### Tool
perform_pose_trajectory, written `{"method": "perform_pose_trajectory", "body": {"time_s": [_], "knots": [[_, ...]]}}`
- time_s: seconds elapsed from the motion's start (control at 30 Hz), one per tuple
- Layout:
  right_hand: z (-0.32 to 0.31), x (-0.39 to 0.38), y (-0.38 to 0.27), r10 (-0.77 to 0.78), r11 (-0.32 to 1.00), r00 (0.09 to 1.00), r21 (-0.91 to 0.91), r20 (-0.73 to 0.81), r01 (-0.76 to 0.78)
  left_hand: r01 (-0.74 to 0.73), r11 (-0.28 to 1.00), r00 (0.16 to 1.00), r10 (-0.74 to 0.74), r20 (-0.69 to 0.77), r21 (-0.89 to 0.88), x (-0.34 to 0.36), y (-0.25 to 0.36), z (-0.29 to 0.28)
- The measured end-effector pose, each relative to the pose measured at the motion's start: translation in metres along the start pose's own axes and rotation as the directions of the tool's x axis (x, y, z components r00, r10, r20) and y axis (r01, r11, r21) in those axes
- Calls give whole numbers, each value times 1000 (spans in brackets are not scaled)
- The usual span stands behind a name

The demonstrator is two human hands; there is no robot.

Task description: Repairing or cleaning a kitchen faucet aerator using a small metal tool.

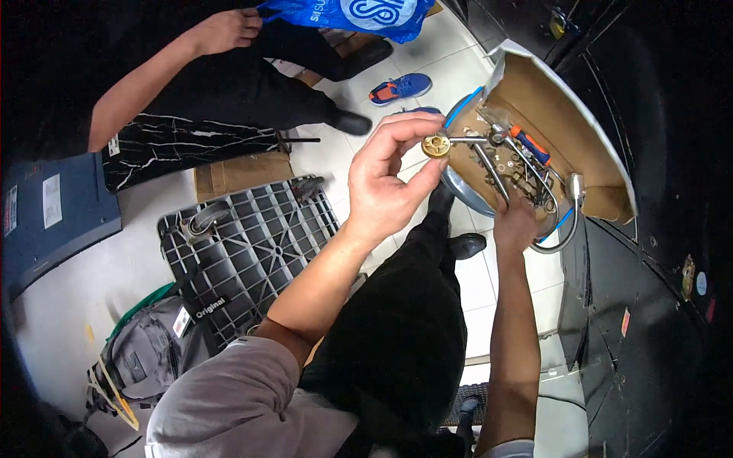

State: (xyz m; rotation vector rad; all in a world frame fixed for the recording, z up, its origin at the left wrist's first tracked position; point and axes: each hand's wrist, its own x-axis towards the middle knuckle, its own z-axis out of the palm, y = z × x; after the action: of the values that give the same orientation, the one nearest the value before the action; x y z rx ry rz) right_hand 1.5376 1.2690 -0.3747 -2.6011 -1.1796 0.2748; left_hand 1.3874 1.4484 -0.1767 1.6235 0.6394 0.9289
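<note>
Brass fitting (436, 146), holed face toward viewer

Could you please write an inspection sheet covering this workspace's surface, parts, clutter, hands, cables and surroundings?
Surface: cardboard-walled container above a white tiled floor.
Parts and tools: round brass part; small metal parts, orange-and-blue handle and curved metal tube at the container.
Clutter: dark plastic grid, grey backpack, blue shoe.
Hands: left hand pinches the brass part; right hand is at the metal parts, grip unclear.
Cables: thin dark cable, lower right.
Surroundings: another person's hand by a blue bag; dark panels right.
</note>
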Motion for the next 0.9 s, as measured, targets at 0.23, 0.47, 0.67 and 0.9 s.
{"method": "perform_pose_trajectory", "body": {"time_s": [0.23, 0.47, 0.67, 0.9], "knots": [[-182, 20, -109, 10, 188, 960, 943, 279, -276, -35, 995, 992, 24, 121, 92, -12, 43, -17], [-312, -7, -90, -576, 364, 469, 724, 669, -586, -127, 973, 870, 15, 492, 194, -16, 147, -9], [-384, -91, -107, -507, 738, 861, 498, -35, 455, 36, 995, 802, -83, 592, 91, -37, 218, 5], [-462, -120, -107, -375, 790, 897, 586, 232, 178, -227, 970, 677, 224, 701, -90, -28, 279, 7]]}}
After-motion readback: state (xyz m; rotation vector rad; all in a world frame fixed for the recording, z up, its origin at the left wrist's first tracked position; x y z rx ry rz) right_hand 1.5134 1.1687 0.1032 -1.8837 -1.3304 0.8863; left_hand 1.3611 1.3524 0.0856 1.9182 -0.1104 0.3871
